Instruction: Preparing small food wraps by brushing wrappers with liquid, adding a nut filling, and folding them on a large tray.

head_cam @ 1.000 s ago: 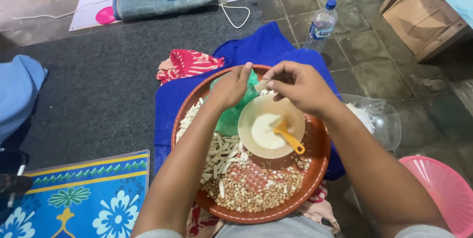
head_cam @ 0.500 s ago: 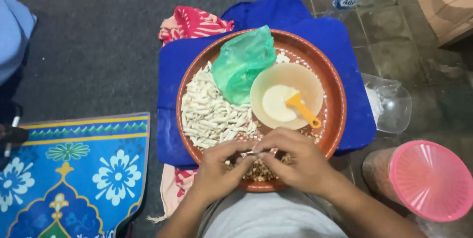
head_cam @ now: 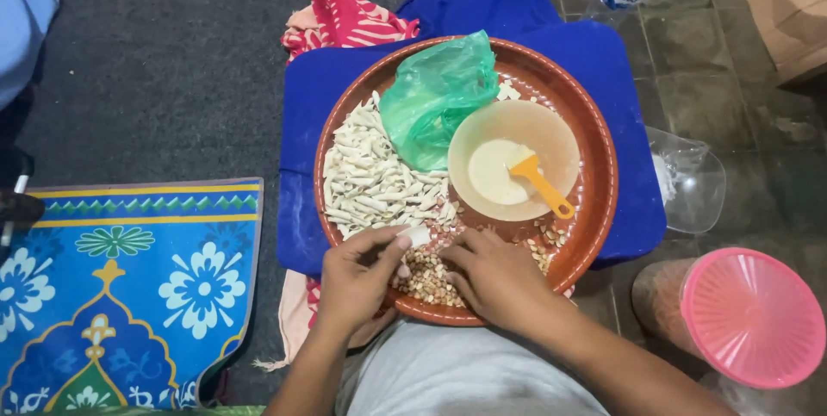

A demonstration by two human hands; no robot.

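At six o'clock on the round brown tray [head_cam: 594, 136], the left hand [head_cam: 357, 282] pinches a pale peanut pod [head_cam: 417, 235] while the right hand [head_cam: 495, 278], fingers curled, rests on shelled peanuts [head_cam: 426, 276]; shelling seems underway, calling for a firm squeeze.

Bare forearms and hands, no sleeves, rings or watch; light grey garment over the lap

Home floor: patterned mat [head_cam: 129, 295], tiles [head_cam: 689, 46]

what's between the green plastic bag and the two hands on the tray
In the head view, a heap of pale empty pods lies between the green plastic bag and the left hand; toward the right hand sits the beige bowl.
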